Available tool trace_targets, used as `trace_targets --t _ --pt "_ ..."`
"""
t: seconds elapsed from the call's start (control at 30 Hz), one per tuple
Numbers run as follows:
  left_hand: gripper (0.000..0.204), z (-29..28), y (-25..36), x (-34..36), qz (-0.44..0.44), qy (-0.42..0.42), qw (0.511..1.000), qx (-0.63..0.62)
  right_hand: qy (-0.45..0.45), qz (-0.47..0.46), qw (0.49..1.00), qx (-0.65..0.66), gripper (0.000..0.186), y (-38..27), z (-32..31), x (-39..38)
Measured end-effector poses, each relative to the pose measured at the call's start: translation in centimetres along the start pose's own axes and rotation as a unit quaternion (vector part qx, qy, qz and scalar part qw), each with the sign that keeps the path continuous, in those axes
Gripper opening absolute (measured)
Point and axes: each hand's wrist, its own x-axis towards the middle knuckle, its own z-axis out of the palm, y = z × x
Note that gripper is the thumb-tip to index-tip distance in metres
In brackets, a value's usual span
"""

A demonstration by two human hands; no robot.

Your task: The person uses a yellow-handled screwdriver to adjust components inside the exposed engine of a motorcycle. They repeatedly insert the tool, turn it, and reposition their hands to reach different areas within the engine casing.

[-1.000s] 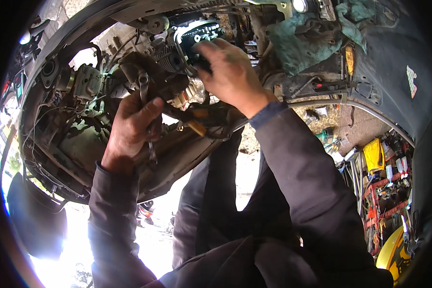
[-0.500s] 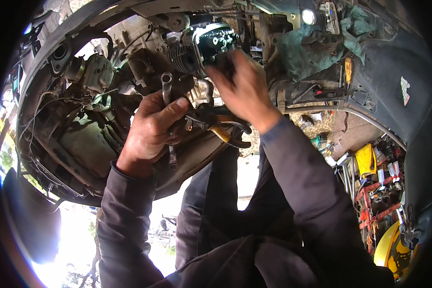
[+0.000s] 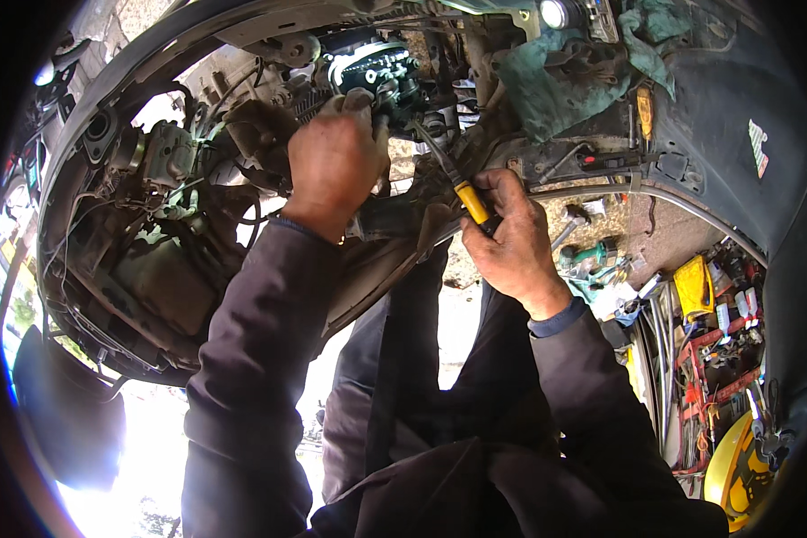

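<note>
My right hand [image 3: 516,247] is closed round the yellow-and-black handles of pliers [image 3: 472,201]. Their slim metal jaws reach up and left toward the lower side of a lit engine part [image 3: 377,72] with a pale curved rim. Just below that part is my left hand [image 3: 336,157], back toward me, its fingers curled in against the engine. What its fingertips grip, if anything, is hidden behind the hand. A ribbed metal cylinder [image 3: 312,106] shows partly beside it.
A curved vehicle body edge [image 3: 377,305] runs below my hands. A teal cloth [image 3: 556,90] and a bright lamp [image 3: 556,13] lie at upper right, near a yellow-handled tool [image 3: 644,112]. Lower right are a red tool rack [image 3: 690,394] and a yellow container [image 3: 731,466].
The pliers, earlier with a long socket wrench at my left hand, are now in my right. My left hand moved up to the engine; my right drew back down. The wrench no longer shows.
</note>
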Motion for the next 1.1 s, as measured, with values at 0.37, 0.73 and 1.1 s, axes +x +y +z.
trace_targets --t 0.37,0.73,1.1 --pt "0.014 1.1 -0.7 0.7 0.065 0.048 0.995 0.054 0.052 0.007 0.998 0.03 0.039 1.6 -0.6 -0.9" --pt "0.013 1.5 -1.1 0.8 0.055 0.039 0.996 0.049 0.041 0.006 0.999 0.025 0.04 0.8 -1.4 -0.7" --pt "0.016 1.2 -0.8 0.6 0.008 0.029 0.999 -0.018 0.02 0.035 0.999 0.023 0.033 0.1 -1.2 -0.1"
